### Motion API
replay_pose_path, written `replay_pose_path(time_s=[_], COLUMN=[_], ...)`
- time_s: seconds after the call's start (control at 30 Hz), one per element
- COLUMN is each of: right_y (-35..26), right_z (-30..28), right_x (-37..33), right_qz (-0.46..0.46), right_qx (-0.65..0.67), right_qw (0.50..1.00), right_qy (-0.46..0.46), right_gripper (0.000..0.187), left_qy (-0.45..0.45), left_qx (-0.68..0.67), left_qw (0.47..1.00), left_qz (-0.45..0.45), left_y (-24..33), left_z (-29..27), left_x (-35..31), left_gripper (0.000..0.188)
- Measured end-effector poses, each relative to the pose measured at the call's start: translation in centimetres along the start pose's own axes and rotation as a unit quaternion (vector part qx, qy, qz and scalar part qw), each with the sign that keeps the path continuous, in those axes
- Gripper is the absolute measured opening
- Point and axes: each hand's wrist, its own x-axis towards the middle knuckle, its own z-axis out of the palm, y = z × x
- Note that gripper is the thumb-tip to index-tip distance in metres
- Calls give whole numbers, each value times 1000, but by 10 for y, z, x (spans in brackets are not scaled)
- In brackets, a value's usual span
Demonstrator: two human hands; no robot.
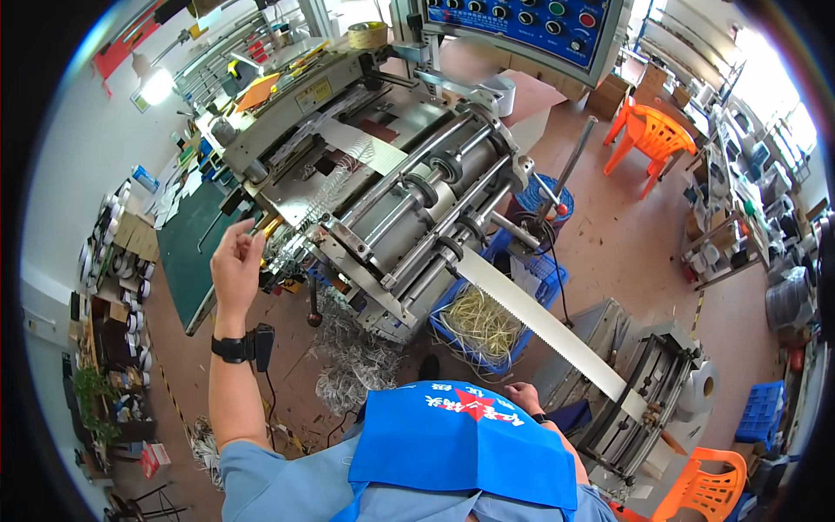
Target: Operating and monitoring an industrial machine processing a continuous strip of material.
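My left hand (pixel 237 265) is raised beside the left end of a metal roller machine (pixel 426 204), its fingers loosely curled and apart with nothing visible in them. Close to its fingertips, a thin lacy waste strip (pixel 326 191) trails off the machine's bed. A pale paper strip (pixel 539 326) with one toothed edge stretches from the rollers down to a feed unit (pixel 648 404) at the lower right. My right hand (pixel 524 398) hangs low next to my blue apron (pixel 461 444), touching no machine part that I can see. Its fingers are partly hidden.
Beneath the strip stands a blue crate (pixel 444 335) of yellowish shreds. Tangled waste (pixel 352 357) lies on the floor under the machine. A control panel (pixel 531 26) rises at the back. Orange chairs (pixel 652 135) stand at the right. A dark cable (pixel 561 278) hangs near the crate.
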Motion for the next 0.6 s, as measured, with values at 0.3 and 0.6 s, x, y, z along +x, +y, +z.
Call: replay_pose_path(time_s=[0.3, 0.6], right_y=[20, 92], right_z=[7, 28], right_x=[-6, 7], right_qz=[-6, -1], right_qx=[66, 144], right_qw=[997, 986], right_qy=[45, 85], right_gripper=[32, 33], left_qy=[-141, -323], left_qx=[101, -55], left_qw=[980, 943], left_qz=[99, -58], left_y=[13, -20], left_z=[60, 125], left_x=[99, 162], left_gripper=[37, 34])
